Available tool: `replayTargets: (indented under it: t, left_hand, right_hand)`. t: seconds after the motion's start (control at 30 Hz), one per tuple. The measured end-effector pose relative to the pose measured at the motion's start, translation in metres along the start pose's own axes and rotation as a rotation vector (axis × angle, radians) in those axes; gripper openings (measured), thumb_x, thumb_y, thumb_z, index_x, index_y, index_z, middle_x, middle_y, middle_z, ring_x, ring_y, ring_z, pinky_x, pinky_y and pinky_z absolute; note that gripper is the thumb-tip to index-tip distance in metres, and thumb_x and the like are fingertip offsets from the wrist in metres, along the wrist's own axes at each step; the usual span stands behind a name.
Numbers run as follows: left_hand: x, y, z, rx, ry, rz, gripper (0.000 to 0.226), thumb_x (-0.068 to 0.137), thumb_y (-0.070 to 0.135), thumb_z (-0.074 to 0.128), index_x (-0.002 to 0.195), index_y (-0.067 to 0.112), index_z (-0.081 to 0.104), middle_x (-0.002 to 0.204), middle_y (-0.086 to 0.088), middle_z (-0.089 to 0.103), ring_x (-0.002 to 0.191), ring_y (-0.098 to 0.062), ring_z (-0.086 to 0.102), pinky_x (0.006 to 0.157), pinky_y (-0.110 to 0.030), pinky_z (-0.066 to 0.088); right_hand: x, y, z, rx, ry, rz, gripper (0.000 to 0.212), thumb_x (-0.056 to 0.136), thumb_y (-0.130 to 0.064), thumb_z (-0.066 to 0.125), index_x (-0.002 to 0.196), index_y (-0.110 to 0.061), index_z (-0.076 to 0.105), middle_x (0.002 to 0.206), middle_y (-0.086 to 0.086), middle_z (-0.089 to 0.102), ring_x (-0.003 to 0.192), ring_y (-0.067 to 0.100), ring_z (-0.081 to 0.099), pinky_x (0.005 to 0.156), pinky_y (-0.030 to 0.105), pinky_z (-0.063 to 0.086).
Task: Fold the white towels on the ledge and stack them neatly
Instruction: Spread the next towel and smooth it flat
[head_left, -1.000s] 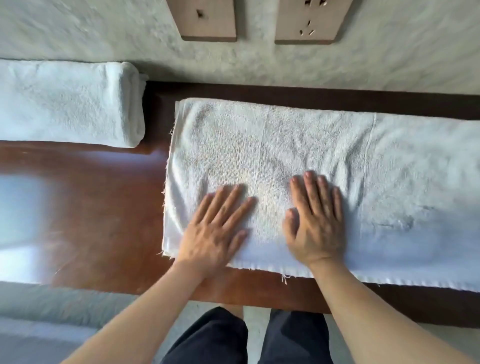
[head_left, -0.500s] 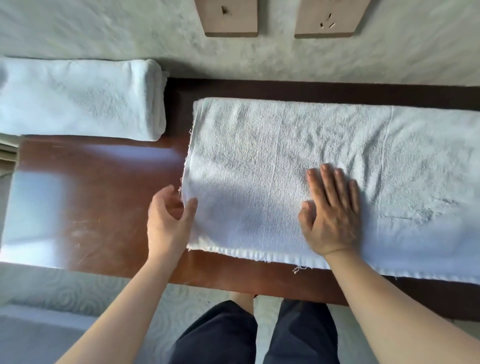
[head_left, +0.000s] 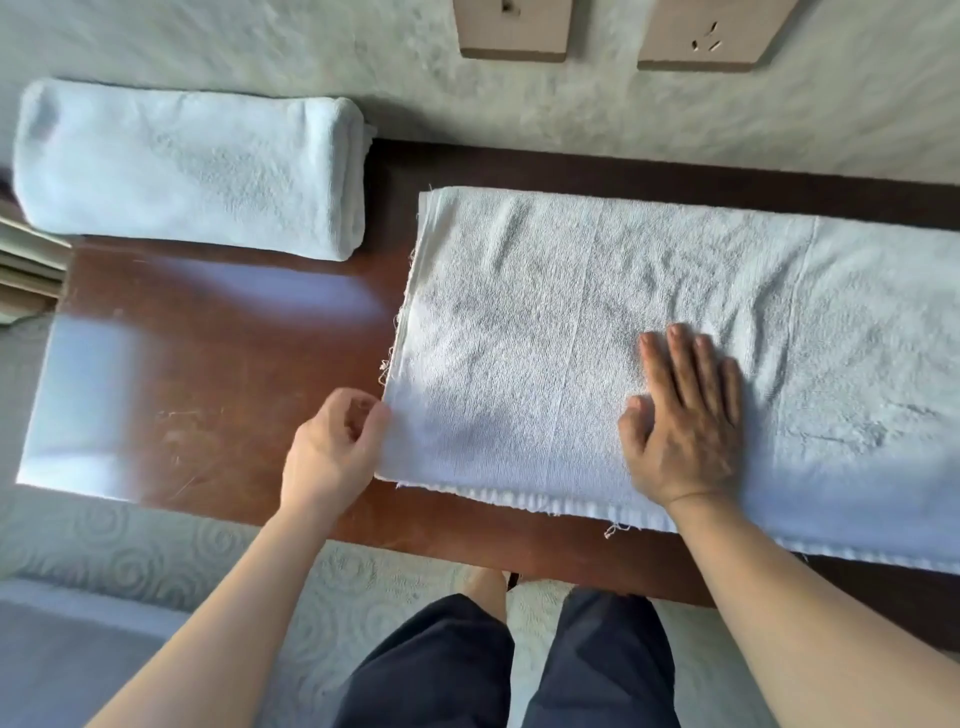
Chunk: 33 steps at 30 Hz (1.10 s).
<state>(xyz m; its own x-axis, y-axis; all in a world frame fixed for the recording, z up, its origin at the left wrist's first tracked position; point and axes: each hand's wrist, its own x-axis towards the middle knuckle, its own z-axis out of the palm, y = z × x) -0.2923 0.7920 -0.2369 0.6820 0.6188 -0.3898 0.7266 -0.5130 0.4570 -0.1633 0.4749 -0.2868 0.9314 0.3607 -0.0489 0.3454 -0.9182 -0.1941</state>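
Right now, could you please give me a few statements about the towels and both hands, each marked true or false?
1. The right hand lies flat, palm down, on the spread white terry towel. True.
2. The left hand rests on the folded white towel. False: it is at the spread towel's near left corner.
3. The folded towel sits on the dark brown wooden ledge, against the wall. True.
4. The two towels overlap. False: bare wood separates them.
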Motion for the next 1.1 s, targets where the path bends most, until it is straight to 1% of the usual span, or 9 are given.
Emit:
replayTargets:
  t: [0.13,0.23,0.33,0.4,0.57,0.63,0.73,0.9,1.1]
  left_hand:
    - [0.009,0.053,0.024,0.152,0.236,0.364,0.042,0.093,0.045,0.047,0.120,0.015,0.060,0.115,-0.007,0.063,0.108,-0.030,0.057,0.094,-0.041,0.042]
    - [0.016,0.110,0.064,0.160,-0.033,0.704,0.052,0.101,0.040,0.042,0.149,0.019,0.044,0.159,-0.008,0.039,0.150,-0.027,0.029,0.120,-0.041,0.023]
    - [0.047,0.128,0.091,0.423,-0.153,1.005,0.059,0.105,0.051,0.025,0.160,0.030,0.020,0.169,-0.001,0.011,0.156,-0.024,0.004,0.126,-0.046,0.007]
    - [0.083,0.130,0.086,0.478,-0.097,0.966,0.060,0.104,0.055,0.019,0.160,0.034,0.015,0.169,0.001,0.009,0.156,-0.024,0.003,0.126,-0.049,0.008]
    - [0.149,0.146,0.065,0.393,0.029,0.471,0.065,0.101,0.054,0.027,0.161,0.031,0.012,0.170,0.000,0.001,0.156,-0.028,-0.005,0.126,-0.049,-0.001]
    - [0.132,0.161,0.076,0.439,0.047,0.593,0.068,0.101,0.054,0.027,0.161,0.026,0.015,0.170,-0.004,0.002,0.156,-0.031,-0.002,0.126,-0.047,-0.003]
    - [0.096,0.166,0.089,0.516,-0.102,0.966,0.066,0.101,0.059,0.020,0.161,0.032,0.013,0.170,-0.001,0.002,0.156,-0.023,-0.005,0.126,-0.042,-0.006]
    - [0.142,0.164,0.084,0.474,-0.024,0.690,0.067,0.100,0.062,0.023,0.160,0.036,0.011,0.170,0.002,0.001,0.156,-0.021,-0.004,0.125,-0.041,-0.007]
    - [0.050,0.148,0.107,0.417,-0.053,0.895,0.062,0.104,0.045,0.027,0.161,0.022,0.019,0.169,-0.009,0.007,0.156,-0.030,0.001,0.127,-0.045,0.003]
  right_hand:
    - [0.001,-0.001,0.001,0.000,-0.015,-0.007,0.071,0.095,-0.038,0.033,0.161,-0.021,0.018,0.169,0.005,0.009,0.157,0.025,0.005,0.124,0.055,0.012]
    - [0.002,0.000,0.000,-0.019,-0.012,-0.007,0.070,0.094,-0.040,0.036,0.161,-0.022,0.021,0.169,0.005,0.012,0.156,0.025,0.007,0.124,0.054,0.013]
    - [0.002,0.000,0.000,-0.059,-0.031,-0.007,0.071,0.094,-0.043,0.035,0.161,-0.021,0.021,0.169,0.005,0.014,0.156,0.026,0.007,0.125,0.052,0.011]
    - [0.002,0.000,0.000,-0.086,-0.032,-0.035,0.070,0.096,-0.044,0.033,0.161,-0.019,0.020,0.169,0.007,0.012,0.156,0.026,0.005,0.125,0.052,0.012]
    - [0.001,0.003,0.001,-0.080,0.001,-0.059,0.070,0.098,-0.044,0.035,0.160,-0.017,0.021,0.168,0.009,0.013,0.156,0.028,0.009,0.124,0.054,0.015]
    - [0.002,0.004,0.001,-0.080,-0.007,-0.063,0.071,0.098,-0.044,0.037,0.161,-0.017,0.019,0.169,0.009,0.011,0.156,0.029,0.008,0.124,0.055,0.016]
    - [0.002,0.004,0.002,-0.084,-0.006,-0.062,0.074,0.096,-0.042,0.044,0.161,-0.018,0.018,0.169,0.009,0.011,0.156,0.028,0.008,0.124,0.054,0.016]
    - [0.003,0.006,0.004,-0.080,0.017,-0.092,0.073,0.096,-0.042,0.044,0.160,-0.016,0.020,0.168,0.009,0.013,0.156,0.029,0.010,0.123,0.055,0.018]
    - [0.004,0.004,0.004,-0.073,-0.003,-0.033,0.070,0.095,-0.044,0.036,0.160,-0.021,0.022,0.169,0.005,0.013,0.156,0.026,0.007,0.124,0.054,0.014]
